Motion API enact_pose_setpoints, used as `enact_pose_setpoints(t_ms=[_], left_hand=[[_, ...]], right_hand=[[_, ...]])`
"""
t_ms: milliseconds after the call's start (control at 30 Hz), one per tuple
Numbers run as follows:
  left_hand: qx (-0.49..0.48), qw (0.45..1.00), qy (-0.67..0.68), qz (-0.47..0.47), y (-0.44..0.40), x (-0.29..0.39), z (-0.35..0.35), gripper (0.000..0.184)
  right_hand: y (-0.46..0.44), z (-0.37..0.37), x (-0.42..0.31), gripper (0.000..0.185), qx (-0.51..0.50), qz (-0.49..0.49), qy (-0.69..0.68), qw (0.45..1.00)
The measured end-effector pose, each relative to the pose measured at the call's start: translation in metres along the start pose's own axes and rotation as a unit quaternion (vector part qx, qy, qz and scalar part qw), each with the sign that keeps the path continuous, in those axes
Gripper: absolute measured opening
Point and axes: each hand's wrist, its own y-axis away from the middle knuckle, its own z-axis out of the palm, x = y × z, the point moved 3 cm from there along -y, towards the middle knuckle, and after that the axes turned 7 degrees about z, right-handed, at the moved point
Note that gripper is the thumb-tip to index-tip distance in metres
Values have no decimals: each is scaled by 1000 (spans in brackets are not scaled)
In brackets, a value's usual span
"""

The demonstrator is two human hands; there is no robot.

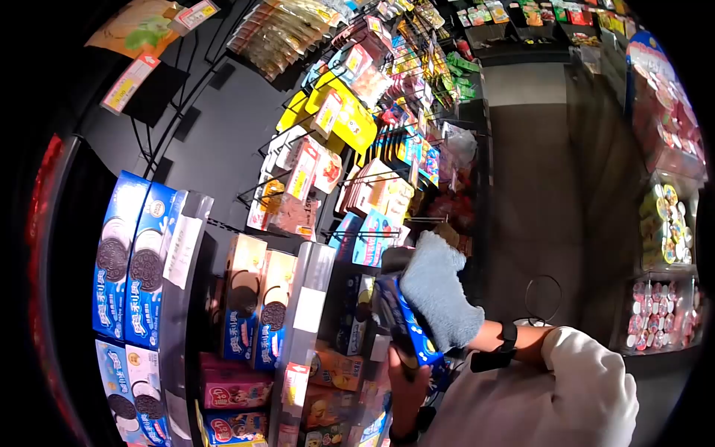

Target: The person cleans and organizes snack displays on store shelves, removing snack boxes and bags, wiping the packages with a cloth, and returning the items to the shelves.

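Note:
My left hand is closed around the lower end of a blue cookie box, which stands tilted in front of the shelf. A fluffy grey-blue cloth covers my right hand and lies against the box's right side. The fingers under the cloth are hidden; whether it is a loose cloth or a mitt is unclear. A black watch sits on my right wrist, below a white sleeve.
Blue Oreo boxes and more cookie boxes stand on shelves to the left, behind price strips. Wire racks with snack packets rise above. A dark aisle floor runs right, past clear bins.

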Motion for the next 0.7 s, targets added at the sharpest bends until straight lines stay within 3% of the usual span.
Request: enact_pose_setpoints(t_ms=[33, 67, 100, 167, 200, 267, 300, 333, 400, 600, 700], left_hand=[[46, 997, 56, -18, -5, 5, 5, 62], [19, 996, 82, -11, -15, 10, 5, 66], [77, 992, 65, -80, -9, 0, 4, 66], [41, 983, 155, -87, -9, -5, 0, 66], [46, 983, 155, -86, 1, -11, -1, 66], [81, 956, 185, -212, 25, -30, -4, 64], [29, 938, 275, -210, 27, -9, -1, 61], [28, 909, 329, -256, 37, -1, -2, 64], [24, 847, 420, -325, 54, 6, -2, 69], [-124, 727, 612, -285, 38, -25, 11, 76], [-165, 735, 614, -234, 17, -17, 18, 82]], right_hand=[[-2, -15, 2, 28, -17, 15, -83, 996], [10, -8, -4, 25, 19, -73, 5, 997], [19, 5, -11, 25, 27, -103, 17, 994], [36, 29, -24, 26, 44, -161, 42, 985], [31, 29, -26, 26, -20, -131, 4, 991], [21, 32, -18, 24, -113, -94, -120, 982], [22, 47, -13, 20, -109, -52, -80, 989], [19, 66, -4, 19, -30, 37, -154, 987], [27, 75, 12, 18, -23, 32, -195, 980], [38, 41, 17, 17, -36, 11, -243, 969], [43, 37, 8, 17, -25, 27, -289, 957]])
